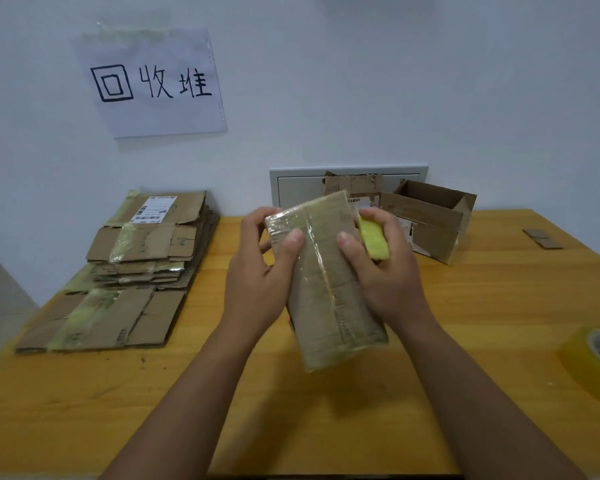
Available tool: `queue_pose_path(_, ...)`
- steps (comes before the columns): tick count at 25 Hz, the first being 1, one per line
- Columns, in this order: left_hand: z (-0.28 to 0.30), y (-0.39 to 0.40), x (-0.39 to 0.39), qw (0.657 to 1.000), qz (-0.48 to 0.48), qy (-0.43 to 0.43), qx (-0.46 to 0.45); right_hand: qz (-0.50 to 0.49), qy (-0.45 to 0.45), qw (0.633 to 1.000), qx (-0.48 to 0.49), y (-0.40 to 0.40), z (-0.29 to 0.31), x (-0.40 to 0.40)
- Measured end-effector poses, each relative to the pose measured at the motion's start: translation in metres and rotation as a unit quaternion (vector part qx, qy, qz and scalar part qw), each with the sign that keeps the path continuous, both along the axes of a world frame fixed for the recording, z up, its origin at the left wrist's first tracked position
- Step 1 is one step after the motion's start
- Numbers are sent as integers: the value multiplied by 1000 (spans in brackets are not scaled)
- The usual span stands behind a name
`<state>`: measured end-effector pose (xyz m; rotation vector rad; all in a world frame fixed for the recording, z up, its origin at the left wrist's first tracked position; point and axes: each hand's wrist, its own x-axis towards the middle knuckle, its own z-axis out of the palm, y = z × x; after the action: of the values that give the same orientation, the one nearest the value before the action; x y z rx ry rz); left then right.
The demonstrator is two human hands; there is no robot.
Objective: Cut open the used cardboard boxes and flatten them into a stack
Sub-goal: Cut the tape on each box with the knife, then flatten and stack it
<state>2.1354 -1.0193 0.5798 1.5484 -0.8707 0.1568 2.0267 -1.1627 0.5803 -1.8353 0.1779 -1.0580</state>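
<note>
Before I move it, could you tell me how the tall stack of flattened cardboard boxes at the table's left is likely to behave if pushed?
The tall stack of flattened cardboard boxes probably slides unevenly: its sheets sit misaligned, so upper layers may shear off. Glossy tape strips likely make some layers slippery. Each sheet looks stiff and light.

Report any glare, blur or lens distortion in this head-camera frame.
Head view: glare streaks the clear tape on the box held in both hands; wide-angle bending curves the table edges and tilts the wall sign; the tape roll at right is soft.
</note>
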Motion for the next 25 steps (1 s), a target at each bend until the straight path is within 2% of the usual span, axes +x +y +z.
queue_pose_path(2, 8, -4, 0, 997, 22, 36, 63, -12, 89, 995, 41, -8, 11, -1)
queue_pose_path(6, -7, -12, 5, 966, 12, 194, 171, -35, 281, 955, 90, -18, 1, 5)
queue_pose_path(11, -25, -9, 6, 912, -59, 342, 221, -37, 350, 931, 100, -18, -10, 20)
queue_pose_path(14, -38, -7, 0, 908, -82, 345, 222, -51, 395, 917, 27, -22, -16, 16)
queue_pose_path(16, -48, -11, -10, 923, -78, 306, 219, -59, 406, 912, 3, -26, -24, 2)
queue_pose_path(20, -61, -21, -32, 945, -86, 260, 177, -60, 371, 926, 48, -30, -40, -28)
queue_pose_path(22, -62, -20, -35, 950, -93, 248, 164, -72, 358, 930, 29, -29, -42, -35)
queue_pose_path(23, -62, -19, -35, 952, -93, 241, 165, -92, 332, 939, 0, -29, -41, -37)
queue_pose_path(25, -63, -19, -32, 956, -73, 219, 179, -126, 222, 966, -29, -27, -36, -40)
